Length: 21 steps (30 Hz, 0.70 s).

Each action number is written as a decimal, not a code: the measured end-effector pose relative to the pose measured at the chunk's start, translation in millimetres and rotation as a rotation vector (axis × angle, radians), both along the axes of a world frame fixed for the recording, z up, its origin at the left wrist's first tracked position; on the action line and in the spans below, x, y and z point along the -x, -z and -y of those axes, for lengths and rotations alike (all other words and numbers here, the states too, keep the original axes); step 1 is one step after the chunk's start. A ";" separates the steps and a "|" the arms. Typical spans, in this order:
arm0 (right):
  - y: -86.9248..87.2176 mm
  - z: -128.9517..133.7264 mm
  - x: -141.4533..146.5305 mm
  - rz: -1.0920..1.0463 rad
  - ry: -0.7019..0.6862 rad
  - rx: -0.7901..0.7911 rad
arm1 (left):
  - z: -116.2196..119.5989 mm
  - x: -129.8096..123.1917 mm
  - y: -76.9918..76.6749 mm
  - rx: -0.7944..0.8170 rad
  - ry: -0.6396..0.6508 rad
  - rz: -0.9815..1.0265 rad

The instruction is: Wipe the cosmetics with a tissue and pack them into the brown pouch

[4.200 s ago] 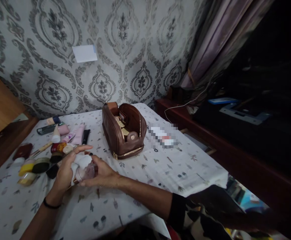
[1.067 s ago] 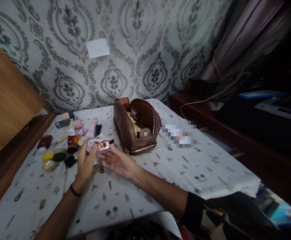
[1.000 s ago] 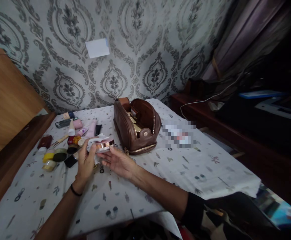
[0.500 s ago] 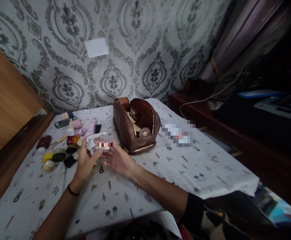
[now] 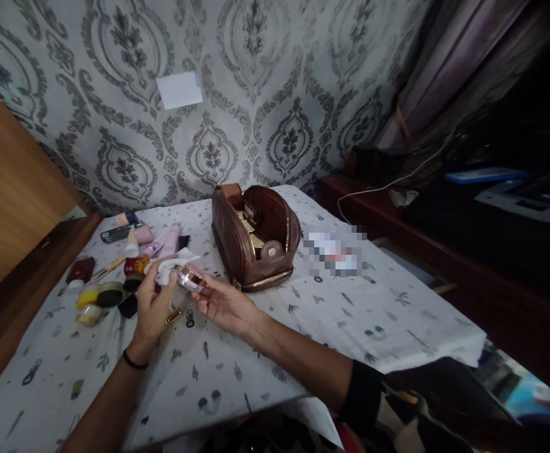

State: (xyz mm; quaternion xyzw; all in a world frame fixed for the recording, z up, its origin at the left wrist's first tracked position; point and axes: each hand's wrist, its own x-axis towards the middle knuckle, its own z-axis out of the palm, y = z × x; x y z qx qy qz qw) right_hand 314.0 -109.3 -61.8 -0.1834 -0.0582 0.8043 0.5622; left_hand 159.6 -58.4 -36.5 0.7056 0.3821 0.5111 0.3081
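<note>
Between my two hands is a small round cosmetic jar [image 5: 191, 277] with a shiny rose-gold band, tilted. My right hand [image 5: 225, 305] grips its right side with the fingertips. A white wipe [image 5: 167, 269] is bunched in my left hand [image 5: 152, 299], pressed against the jar's left side. Just behind my hands a brown leather toiletry bag [image 5: 256, 239] stands unzipped, with yellowish items inside it. A gold tube [image 5: 173, 316] lies on the cloth beside my left hand.
Left of my hands lie several cosmetics: a yellow-lidded jar [image 5: 89, 294], a dark green jar [image 5: 109, 294], a brown bottle [image 5: 80, 270] and a pink tube [image 5: 171, 240]. A patterned white cloth [image 5: 237, 390] covers the table. A blurred-out item [image 5: 336, 250] is right of the bag.
The jar has turned in my hands, from nearly level to tilted down toward the right. The wipe has shifted with my left hand. The view has moved slightly.
</note>
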 end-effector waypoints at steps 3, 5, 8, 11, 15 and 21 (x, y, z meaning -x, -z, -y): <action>-0.2 0.1 0.8 0.000 0.002 -0.016 | 1.9 -0.5 -0.8 -0.005 0.047 -0.025; 0.0 -0.3 1.1 0.011 0.010 -0.034 | 3.3 -2.4 0.3 0.007 0.097 -0.046; 0.8 -0.6 1.6 0.034 0.029 -0.063 | 5.7 -6.5 1.8 0.013 0.111 -0.056; 0.1 0.3 2.1 0.070 0.029 -0.074 | 6.9 -8.3 0.9 0.019 0.081 -0.048; -3.7 1.3 2.3 0.090 0.034 -0.054 | 4.6 -4.0 -1.1 0.069 0.125 -0.023; -3.5 0.3 2.2 0.123 0.070 0.001 | 0.6 2.1 -0.7 0.076 0.105 0.014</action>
